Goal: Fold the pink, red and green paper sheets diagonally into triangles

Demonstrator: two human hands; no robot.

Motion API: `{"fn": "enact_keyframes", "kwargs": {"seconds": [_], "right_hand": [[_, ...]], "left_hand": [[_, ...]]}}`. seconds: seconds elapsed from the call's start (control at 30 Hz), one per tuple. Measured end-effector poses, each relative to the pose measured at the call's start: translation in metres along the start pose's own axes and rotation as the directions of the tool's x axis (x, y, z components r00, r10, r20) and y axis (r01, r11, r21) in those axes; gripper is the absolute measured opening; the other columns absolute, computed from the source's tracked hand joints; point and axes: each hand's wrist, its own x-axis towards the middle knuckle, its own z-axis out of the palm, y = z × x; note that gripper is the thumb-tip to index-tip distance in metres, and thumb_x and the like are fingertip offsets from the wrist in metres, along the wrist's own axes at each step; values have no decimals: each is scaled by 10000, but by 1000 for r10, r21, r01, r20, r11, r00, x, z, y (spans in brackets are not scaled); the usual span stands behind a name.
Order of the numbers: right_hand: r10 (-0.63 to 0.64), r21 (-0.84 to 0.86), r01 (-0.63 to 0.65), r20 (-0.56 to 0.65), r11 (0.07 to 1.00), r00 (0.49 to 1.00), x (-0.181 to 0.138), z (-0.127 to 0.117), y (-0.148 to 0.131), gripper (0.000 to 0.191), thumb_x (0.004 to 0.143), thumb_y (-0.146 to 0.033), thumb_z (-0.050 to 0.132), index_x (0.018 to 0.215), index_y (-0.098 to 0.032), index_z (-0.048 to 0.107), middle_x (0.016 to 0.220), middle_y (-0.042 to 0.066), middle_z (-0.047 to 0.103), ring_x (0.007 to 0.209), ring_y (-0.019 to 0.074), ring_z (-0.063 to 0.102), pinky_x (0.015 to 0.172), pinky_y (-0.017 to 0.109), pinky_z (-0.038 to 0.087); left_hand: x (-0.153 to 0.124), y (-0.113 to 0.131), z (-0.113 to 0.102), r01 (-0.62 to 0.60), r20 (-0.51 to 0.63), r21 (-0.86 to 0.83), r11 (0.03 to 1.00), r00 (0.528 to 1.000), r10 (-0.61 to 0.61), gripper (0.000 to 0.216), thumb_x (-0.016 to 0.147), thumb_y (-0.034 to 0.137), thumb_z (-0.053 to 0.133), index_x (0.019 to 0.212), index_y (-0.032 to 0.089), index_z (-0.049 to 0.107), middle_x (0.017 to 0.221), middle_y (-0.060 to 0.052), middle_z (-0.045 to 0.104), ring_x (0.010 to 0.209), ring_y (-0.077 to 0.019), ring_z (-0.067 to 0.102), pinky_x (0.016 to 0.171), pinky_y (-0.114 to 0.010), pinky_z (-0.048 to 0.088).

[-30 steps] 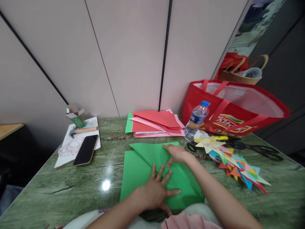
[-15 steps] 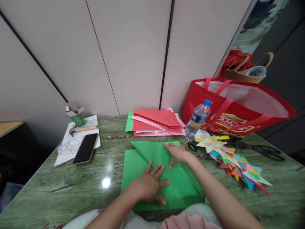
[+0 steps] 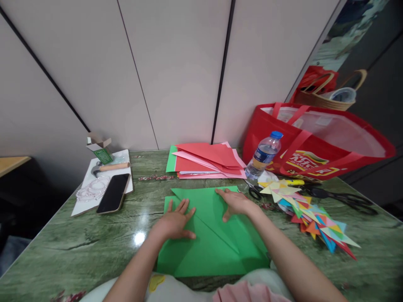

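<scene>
Green paper (image 3: 208, 260) lies flat on the marbled table in front of me, with one part folded over so that a slanting edge runs from its upper left down to the lower right. My left hand (image 3: 175, 220) rests on the left side of the paper, palm down and fingers spread. Near the top right of the folded part, my right hand (image 3: 234, 202) presses down with its fingers apart. Neither hand grips anything; both touch the paper.
Behind lies a stack of red and pink paper (image 3: 208, 159). To the right are a water bottle (image 3: 263, 155), a red bag (image 3: 315, 147), black-handled scissors (image 3: 254, 192) and colourful paper scraps (image 3: 311, 218). Leftward are a phone (image 3: 113, 193), a hammer (image 3: 110, 167) and a small box (image 3: 101, 153).
My left hand has slid leftward and up from the middle of the green paper to its left side, uncovering the slanting folded edge. My right hand has stayed in place.
</scene>
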Motion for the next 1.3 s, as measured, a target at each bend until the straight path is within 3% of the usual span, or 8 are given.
{"fn": "enact_keyframes", "kwargs": {"seconds": [0.27, 0.47, 0.6, 0.77, 0.87, 1.0, 1.1, 1.3], "right_hand": [[10, 0, -10, 10, 1000, 1000, 0, 1, 1, 1205, 415, -362, 862, 1449, -213, 261, 1427, 192, 383, 1286, 345, 400, 992, 402, 370], [11, 14, -11, 9, 1000, 1000, -2, 0, 0, 1222, 411, -372, 864, 1455, -208, 248, 1435, 195, 371, 1312, 334, 364, 1013, 393, 349], [10, 20, -10, 7, 1000, 1000, -2, -1, 0, 1200, 419, -358, 859, 1449, -220, 260, 1422, 183, 391, 1252, 336, 444, 986, 394, 372], [-3, 16, 3, -4, 1000, 1000, 0, 1, 1, 1165, 435, -364, 852, 1440, -219, 280, 1386, 185, 427, 1192, 337, 500, 957, 403, 390], [0, 11, 0, -2, 1000, 1000, 1, 2, 2, 1193, 420, -367, 857, 1446, -206, 269, 1403, 192, 403, 1207, 341, 485, 960, 395, 389], [7, 18, -7, -5, 1000, 1000, 2, 2, 3, 1206, 409, -368, 860, 1447, -226, 262, 1408, 177, 405, 1217, 337, 480, 966, 384, 386], [20, 20, -20, -7, 1000, 1000, 2, 3, 3, 1190, 417, -367, 855, 1444, -244, 266, 1416, 174, 398, 1237, 335, 461, 980, 392, 370], [-4, 38, 5, -21, 999, 1000, 1, 4, 3, 1169, 421, -331, 851, 1439, -233, 283, 1387, 167, 439, 1287, 328, 401, 986, 387, 365]], "left_hand": [[10, -41, 2, 246, -116, 12, 969, 963, -243, 886, 790, 609, 464, 1438, 63, 204, 1494, -227, 73, 1403, -299, 64, 1088, -578, 52], [20, -37, 9, 393, -241, 35, 919, 896, -374, 899, 808, 616, 439, 1416, -14, 232, 1482, -268, 119, 1398, -328, 91, 1101, -552, 30], [23, -30, 17, 411, -317, 57, 910, 872, -374, 864, 817, 602, 430, 1432, 31, 223, 1477, -254, 162, 1396, -333, 90, 1095, -563, -29], [23, -9, 25, 296, -307, 75, 952, 916, -260, 842, 801, 574, 497, 1443, 99, 233, 1471, -221, 218, 1390, -328, 122, 1112, -545, 23], [23, 18, 31, 211, -229, 83, 974, 955, -188, 1022, 648, 634, 647, 1420, 69, 288, 1461, -263, 197, 1373, -381, 136, 1102, -540, 142], [20, 57, 46, 8, -79, 109, 994, 997, 1, 1120, 556, 663, 703, 1431, 119, 263, 1474, -286, 71, 1363, -431, 23, 1077, -588, 151], [21, 76, 62, -182, -39, 111, 977, 981, 188, 1059, 555, 618, 735, 1433, 279, 250, 1508, -218, 29, 1354, -457, -33, 1031, -678, 134], [28, 88, 79, -269, -75, 97, 958, 958, 276, 969, 508, 531, 806, 1357, 443, 348, 1544, -113, -5, 1326, -518, -67, 936, -796, 23]]}}
